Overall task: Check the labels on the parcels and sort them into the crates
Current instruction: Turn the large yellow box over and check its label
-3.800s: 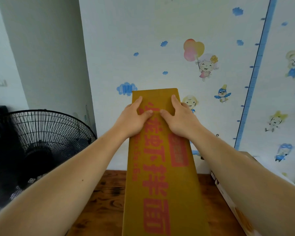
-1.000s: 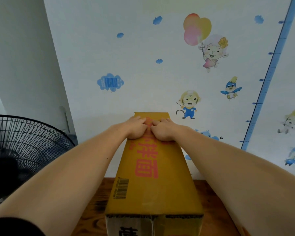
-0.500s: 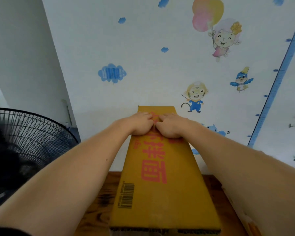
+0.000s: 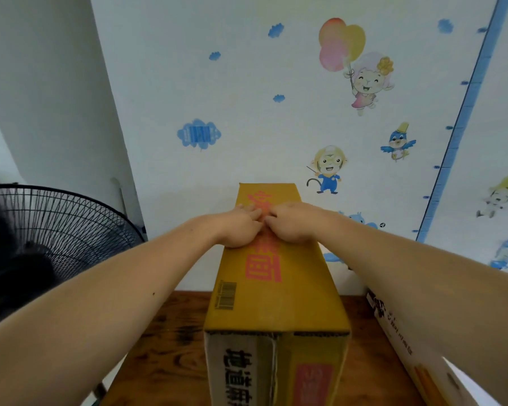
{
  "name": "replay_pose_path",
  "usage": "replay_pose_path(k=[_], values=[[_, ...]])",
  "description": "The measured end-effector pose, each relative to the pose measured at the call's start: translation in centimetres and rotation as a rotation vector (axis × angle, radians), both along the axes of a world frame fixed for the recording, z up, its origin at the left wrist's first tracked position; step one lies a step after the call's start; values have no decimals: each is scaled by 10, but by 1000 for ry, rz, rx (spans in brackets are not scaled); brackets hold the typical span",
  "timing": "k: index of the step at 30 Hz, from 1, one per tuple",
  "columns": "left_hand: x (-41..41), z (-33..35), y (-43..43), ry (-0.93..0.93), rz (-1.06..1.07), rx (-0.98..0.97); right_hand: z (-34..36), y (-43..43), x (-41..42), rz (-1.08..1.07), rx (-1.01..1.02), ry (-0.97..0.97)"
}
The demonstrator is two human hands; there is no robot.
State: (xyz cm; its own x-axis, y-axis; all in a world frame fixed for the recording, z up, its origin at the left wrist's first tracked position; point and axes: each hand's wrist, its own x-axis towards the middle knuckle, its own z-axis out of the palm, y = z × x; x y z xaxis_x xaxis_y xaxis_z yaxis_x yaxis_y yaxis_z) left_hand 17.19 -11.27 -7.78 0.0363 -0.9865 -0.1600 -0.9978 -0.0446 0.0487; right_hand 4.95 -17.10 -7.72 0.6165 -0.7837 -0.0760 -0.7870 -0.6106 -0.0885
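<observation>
Well off to the left of the left hand (image 4: 239,227) stands a black fan (image 4: 56,227). Both hands rest on the top face of the yellow parcel (image 4: 276,303), the right hand (image 4: 294,225) touching the left, fingers bent inward. I cannot tell whether they pinch anything. The parcel runs from under the hands back toward the person, on the wooden bench (image 4: 170,347). A white box (image 4: 405,344) lies below the right forearm.
</observation>
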Motion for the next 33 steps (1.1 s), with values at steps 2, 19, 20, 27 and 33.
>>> replay_pose_path(k=[2,19,20,27,33], values=[[-4,-2,10,14,-4,-1,-4,10,-3,34,25,2],[-21,1,49,31,49,-14,-10,45,-17,15,-100,35],[-21,1,53,36,51,-8,-7,52,-18,1,-79,34],[-30,2,84,-2,37,32,-12,73,-27,43,19,77],[-22,-9,83,-103,-29,18,-29,72,-32,55,38,79]])
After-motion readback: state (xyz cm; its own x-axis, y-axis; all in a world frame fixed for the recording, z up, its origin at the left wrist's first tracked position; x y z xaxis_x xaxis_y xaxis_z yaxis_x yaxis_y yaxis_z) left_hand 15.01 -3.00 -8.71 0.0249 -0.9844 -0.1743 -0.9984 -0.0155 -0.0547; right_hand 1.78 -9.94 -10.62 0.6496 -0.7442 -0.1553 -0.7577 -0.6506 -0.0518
